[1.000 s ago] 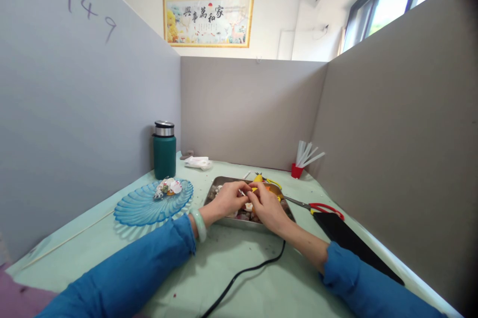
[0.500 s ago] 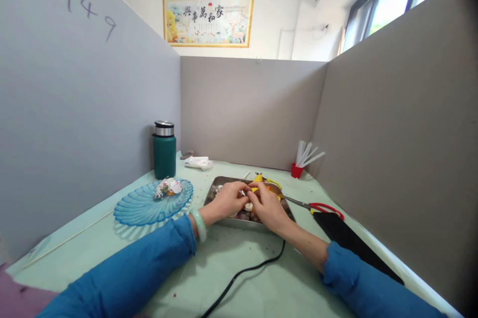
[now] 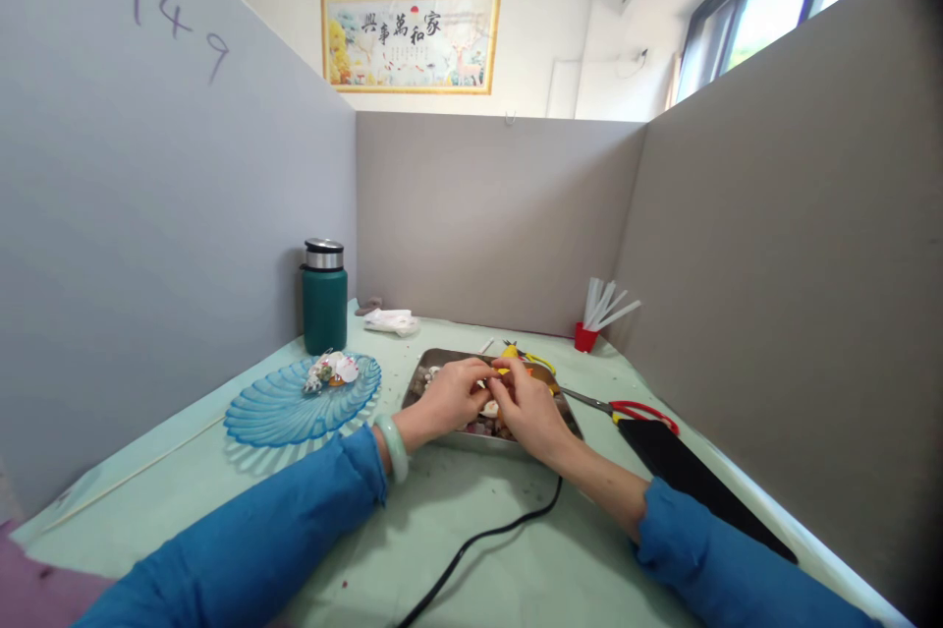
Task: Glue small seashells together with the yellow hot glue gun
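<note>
Over a shallow metal tray, my left hand and my right hand meet at the fingertips. Both have curled, pinching fingers, and whatever sits between them is too small and hidden to name. Shells and small stones fill the tray beneath, partly covered by the hands. A yellow-handled tool, apparently pliers, lies at the tray's far right edge. Scissors with red handles point toward the tray from the right. To the left, a blue scalloped glass plate carries a small cluster of shells.
A green flask stands behind the plate. At the back are a white plastic packet and a red cup of white sticks. A black flat object lies at right, a black cable in front. Grey partitions enclose three sides.
My hands stay over the tray with only a slight shift of the fingers. Everything else lies as before.
</note>
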`<action>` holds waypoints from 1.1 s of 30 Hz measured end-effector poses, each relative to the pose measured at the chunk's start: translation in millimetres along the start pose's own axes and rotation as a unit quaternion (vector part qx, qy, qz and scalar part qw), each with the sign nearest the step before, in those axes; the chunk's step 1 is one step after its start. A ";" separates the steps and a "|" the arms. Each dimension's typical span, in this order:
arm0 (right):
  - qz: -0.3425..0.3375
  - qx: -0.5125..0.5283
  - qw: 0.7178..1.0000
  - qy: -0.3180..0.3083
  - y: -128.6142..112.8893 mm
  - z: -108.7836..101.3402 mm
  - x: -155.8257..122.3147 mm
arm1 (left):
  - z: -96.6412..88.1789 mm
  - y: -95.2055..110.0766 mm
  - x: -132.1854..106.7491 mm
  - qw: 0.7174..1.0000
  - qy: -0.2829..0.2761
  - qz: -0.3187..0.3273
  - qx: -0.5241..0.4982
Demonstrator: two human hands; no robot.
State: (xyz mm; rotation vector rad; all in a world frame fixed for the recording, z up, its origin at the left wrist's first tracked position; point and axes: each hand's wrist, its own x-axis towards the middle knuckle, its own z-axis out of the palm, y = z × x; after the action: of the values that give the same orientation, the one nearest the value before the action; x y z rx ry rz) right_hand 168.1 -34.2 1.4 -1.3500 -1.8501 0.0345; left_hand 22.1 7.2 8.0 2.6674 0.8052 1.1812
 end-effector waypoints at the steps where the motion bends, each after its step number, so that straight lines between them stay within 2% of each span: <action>1: -0.002 0.001 1.000 -0.001 -0.1 -0.1 0.2 | 0.1 0.2 -0.3 1.000 0.000 0.005 0.001; 8: -0.002 -0.007 1.000 -0.005 0.8 0.3 1.0 | -2.2 3.3 -0.9 0.999 -0.022 -0.028 0.002; 18: 0.005 0.002 1.000 -0.006 0.1 0.0 0.0 | -3.1 0.3 0.3 0.993 -0.011 -0.095 -0.066; 23: 0.008 0.010 1.000 -0.002 -1.2 -0.8 -0.1 | -1.4 -2.6 1.1 0.992 -0.004 -0.103 -0.076; 27: 0.014 0.019 1.000 -0.004 -1.1 -1.4 -0.2 | 0.8 -4.0 1.0 0.988 -0.020 -0.112 -0.108; 30: 0.013 0.021 1.000 0.000 -1.2 -1.9 -0.5 | 3.0 -4.8 1.1 0.971 -0.035 -0.140 -0.190; 33: 0.014 0.013 1.000 0.003 -1.0 -1.3 -1.0 | 4.6 -5.9 2.2 0.937 -0.042 -0.194 -0.286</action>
State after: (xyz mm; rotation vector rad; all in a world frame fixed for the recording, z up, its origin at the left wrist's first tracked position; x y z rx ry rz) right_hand 168.2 -36.0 2.1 -1.3576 -1.8203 0.0692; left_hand 24.1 13.9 4.4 1.9627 0.7750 0.9989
